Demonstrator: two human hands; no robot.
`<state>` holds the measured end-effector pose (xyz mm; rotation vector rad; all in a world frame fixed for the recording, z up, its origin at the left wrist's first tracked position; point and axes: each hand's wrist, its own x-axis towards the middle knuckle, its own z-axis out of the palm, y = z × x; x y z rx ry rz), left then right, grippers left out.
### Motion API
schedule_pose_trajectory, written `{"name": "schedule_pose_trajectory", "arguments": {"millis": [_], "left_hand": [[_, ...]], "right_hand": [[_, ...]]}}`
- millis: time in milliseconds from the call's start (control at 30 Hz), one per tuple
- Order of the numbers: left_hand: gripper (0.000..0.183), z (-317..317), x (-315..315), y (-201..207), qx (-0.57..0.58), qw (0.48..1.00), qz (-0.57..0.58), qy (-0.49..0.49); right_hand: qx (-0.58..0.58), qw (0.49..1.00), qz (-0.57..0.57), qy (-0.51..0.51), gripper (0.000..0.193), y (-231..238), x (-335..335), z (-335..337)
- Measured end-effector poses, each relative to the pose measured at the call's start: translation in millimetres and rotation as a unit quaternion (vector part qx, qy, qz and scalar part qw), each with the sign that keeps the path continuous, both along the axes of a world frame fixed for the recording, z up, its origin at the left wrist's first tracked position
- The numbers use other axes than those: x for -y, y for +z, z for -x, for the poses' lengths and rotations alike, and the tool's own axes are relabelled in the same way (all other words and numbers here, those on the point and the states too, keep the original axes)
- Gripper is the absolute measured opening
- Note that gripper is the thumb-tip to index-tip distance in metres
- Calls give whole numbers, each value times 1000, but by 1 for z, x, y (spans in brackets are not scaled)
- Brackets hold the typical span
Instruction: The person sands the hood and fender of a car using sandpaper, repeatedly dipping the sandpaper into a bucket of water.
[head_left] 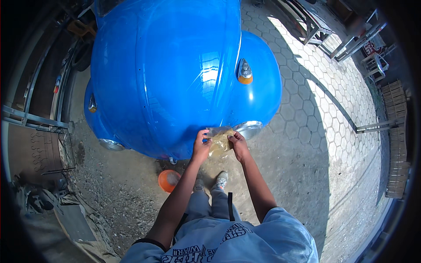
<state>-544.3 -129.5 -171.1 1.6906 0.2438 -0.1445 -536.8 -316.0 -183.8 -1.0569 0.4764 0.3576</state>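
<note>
Between my two hands is a clear plastic bag (219, 144) with something yellowish-brown inside; what exactly it holds I cannot make out. My left hand (201, 148) pinches the bag's left edge, and my right hand (239, 146) grips its right edge. Both hands are held out in front of the rounded nose of a blue car (175, 79). Just beyond my right hand is the car's round chrome headlight (249, 129). On the fender above it sits a chrome turn signal (245, 71) with an orange lower part.
An orange bucket (169, 180) stands on the ground left of my feet. Grey metal racking (35, 116) runs along the left side. Hexagonal paving (302, 101) lies to the right, partly sunlit. A wooden bench frame (313, 30) and slatted wood panel (397, 144) stand farther right.
</note>
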Motion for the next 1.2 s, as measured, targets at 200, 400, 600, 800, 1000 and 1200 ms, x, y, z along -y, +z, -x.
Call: {"name": "schedule_pose_trajectory", "arguments": {"millis": [200,400,600,800,1000,1200], "left_hand": [[35,-75,32,15,-13,999,-17,-33],[36,-181,62,58,32,994,44,-94],[40,-286,88,84,84,983,-3,-165],[44,-302,88,93,58,968,-184,-162],[42,-316,41,98,214,873,-436,-42],[50,-326,11,70,235,736,-634,1]], "right_hand": [[24,995,98,17,25,36,35,-70],[79,979,186,18,28,86,71,-168],[136,963,226,-53,33,93,106,-271],[155,773,603,120,84,67,139,-310],[260,753,567,208,83,56,133,-347],[251,623,709,214,67,20,69,-349]]}}
